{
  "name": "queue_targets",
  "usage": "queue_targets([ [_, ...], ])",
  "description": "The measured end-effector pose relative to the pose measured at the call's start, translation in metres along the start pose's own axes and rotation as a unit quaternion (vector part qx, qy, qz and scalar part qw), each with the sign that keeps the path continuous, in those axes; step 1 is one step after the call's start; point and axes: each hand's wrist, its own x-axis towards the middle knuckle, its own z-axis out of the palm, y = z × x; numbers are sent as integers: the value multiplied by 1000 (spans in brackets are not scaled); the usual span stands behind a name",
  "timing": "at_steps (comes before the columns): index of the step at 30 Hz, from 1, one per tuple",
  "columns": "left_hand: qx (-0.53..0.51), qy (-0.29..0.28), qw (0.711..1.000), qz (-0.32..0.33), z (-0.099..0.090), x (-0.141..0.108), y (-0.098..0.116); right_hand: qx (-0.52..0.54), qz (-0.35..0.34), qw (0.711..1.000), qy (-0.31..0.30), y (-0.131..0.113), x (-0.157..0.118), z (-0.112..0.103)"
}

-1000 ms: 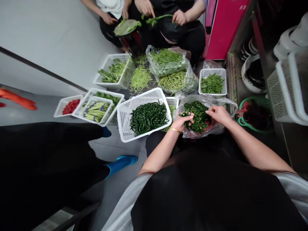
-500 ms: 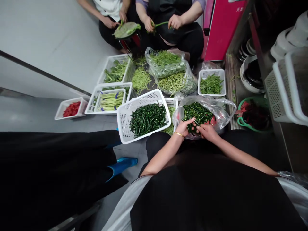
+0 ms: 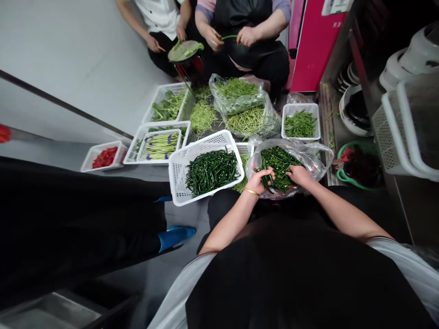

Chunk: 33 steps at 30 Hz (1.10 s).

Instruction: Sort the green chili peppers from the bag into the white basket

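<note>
Just beyond the black apron (image 3: pixel 302 274), at near right: clear plastic bag (image 3: pixel 320 160), mouth spread wide, green chillies (image 3: pixel 279 160) heaped inside. Probably kept this close so both arms can work low and relaxed. Left hand (image 3: pixel 262 180) at the bag's left edge, grip clamped round a small bunch of chillies, ends poking out below; the curled fingers seem to keep the loose pieces together. Right hand (image 3: pixel 299 176) over the heap's right side, fingers bent; cannot tell whether its grip has anything between the fingertips. White basket (image 3: pixel 178 183) just left of the bag, tilted, more dark green chillies (image 3: pixel 211 171) piled toward its right end. Likely angled to put its contents within the left arm's reach.
</note>
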Motion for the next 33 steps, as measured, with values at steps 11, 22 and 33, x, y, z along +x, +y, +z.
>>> queue_targets([
  [11,231,-8,948,221,36,35,3,4,-165,979,122,6,-11,-91],
  [22,239,26,951,192,22,52,24,451,-195,870,48,-19,23,-87],
  [33,136,34,981,133,17,33,6,237,-192,952,11,-31,-11,-23],
])
